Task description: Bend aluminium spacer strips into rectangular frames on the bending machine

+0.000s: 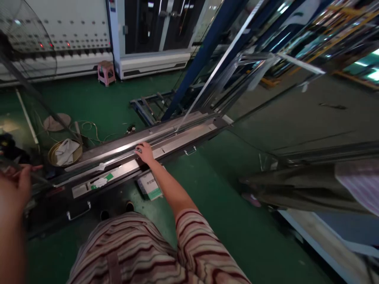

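Right hand (144, 151) rests open, fingers flat on the long metal rail (166, 140) at center; left hand (17, 179) at 9 o'clock pinches the glass edge (8, 165); steadying both keeps alignment.

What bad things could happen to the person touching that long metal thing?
The right hand rests on the long metal rail, whose thin strips and edges might cut or pinch the fingers. The left hand grips the edge of a big glass sheet; if it slips, the glass could tip or cut. A small box and loose cables lie on the floor, so tripping seems possible.
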Demonstrator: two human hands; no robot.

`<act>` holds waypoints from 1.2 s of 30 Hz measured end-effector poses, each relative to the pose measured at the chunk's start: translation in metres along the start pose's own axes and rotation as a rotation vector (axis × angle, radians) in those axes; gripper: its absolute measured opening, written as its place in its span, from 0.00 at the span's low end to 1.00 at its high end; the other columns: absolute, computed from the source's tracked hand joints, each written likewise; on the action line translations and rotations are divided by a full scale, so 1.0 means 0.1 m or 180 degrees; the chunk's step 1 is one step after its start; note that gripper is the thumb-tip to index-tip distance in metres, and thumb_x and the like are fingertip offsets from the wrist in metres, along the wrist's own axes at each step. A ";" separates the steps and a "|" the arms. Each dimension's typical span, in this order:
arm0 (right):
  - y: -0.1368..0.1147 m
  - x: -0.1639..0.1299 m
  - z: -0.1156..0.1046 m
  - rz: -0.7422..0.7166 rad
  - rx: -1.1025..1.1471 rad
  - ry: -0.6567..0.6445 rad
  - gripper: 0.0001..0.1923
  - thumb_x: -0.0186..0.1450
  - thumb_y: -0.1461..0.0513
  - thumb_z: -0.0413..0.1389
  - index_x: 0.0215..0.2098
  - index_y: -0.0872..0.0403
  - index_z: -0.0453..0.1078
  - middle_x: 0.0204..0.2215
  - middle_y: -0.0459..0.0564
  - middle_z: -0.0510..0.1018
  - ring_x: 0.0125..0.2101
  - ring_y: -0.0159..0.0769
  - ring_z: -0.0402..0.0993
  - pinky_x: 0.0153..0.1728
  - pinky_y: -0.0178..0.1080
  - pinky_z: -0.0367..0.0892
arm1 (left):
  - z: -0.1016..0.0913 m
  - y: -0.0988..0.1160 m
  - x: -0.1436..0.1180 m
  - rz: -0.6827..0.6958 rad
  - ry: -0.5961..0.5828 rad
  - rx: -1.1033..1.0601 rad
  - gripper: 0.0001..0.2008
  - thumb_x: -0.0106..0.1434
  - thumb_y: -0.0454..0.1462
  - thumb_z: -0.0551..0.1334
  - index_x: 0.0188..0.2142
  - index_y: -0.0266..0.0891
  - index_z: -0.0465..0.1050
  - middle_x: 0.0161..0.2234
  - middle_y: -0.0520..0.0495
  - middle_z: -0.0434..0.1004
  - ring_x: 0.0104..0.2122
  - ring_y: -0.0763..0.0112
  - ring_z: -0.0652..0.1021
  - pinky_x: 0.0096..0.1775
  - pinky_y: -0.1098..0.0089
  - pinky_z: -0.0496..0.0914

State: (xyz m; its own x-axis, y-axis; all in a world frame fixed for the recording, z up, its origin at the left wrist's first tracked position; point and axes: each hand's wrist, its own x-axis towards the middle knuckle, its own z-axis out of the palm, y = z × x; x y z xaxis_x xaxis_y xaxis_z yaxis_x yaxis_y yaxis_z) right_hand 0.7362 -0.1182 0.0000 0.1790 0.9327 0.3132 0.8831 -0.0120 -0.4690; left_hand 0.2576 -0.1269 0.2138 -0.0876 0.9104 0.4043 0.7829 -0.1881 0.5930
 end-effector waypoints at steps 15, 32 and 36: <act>1.45 0.10 -0.37 0.1547 -0.0939 0.0028 0.37 0.71 0.48 0.38 0.66 0.68 0.58 0.66 0.73 0.58 0.67 0.59 0.51 0.63 0.63 0.51 | 1.28 0.56 -0.06 0.0344 -0.0213 -0.0995 0.33 0.69 0.41 0.55 0.68 0.37 0.44 0.38 0.40 0.78 0.36 0.63 0.82 0.43 0.62 0.76; 0.41 0.03 0.23 0.0602 -0.2057 -0.0209 0.32 0.71 0.48 0.41 0.45 0.64 0.77 0.40 0.67 0.80 0.49 0.53 0.71 0.60 0.60 0.50 | 0.71 -0.75 0.09 -0.0073 0.0069 -0.1012 0.28 0.71 0.38 0.52 0.67 0.39 0.47 0.38 0.42 0.77 0.37 0.64 0.82 0.45 0.63 0.74; -0.27 0.00 0.56 0.0547 -0.2211 -0.0433 0.33 0.70 0.46 0.43 0.42 0.63 0.79 0.36 0.65 0.81 0.44 0.54 0.74 0.60 0.59 0.49 | 0.25 -1.33 0.20 -0.0128 0.0068 -0.0891 0.27 0.70 0.37 0.52 0.67 0.40 0.48 0.40 0.41 0.78 0.37 0.65 0.82 0.45 0.63 0.74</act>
State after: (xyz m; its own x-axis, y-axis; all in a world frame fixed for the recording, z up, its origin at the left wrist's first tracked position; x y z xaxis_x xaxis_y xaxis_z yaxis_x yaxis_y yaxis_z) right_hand 0.6877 -0.0975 -0.0335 0.3243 0.9330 0.1556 0.9270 -0.3463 0.1443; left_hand 0.1669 -0.0745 0.1252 -0.1305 0.9118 0.3893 0.5782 -0.2490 0.7770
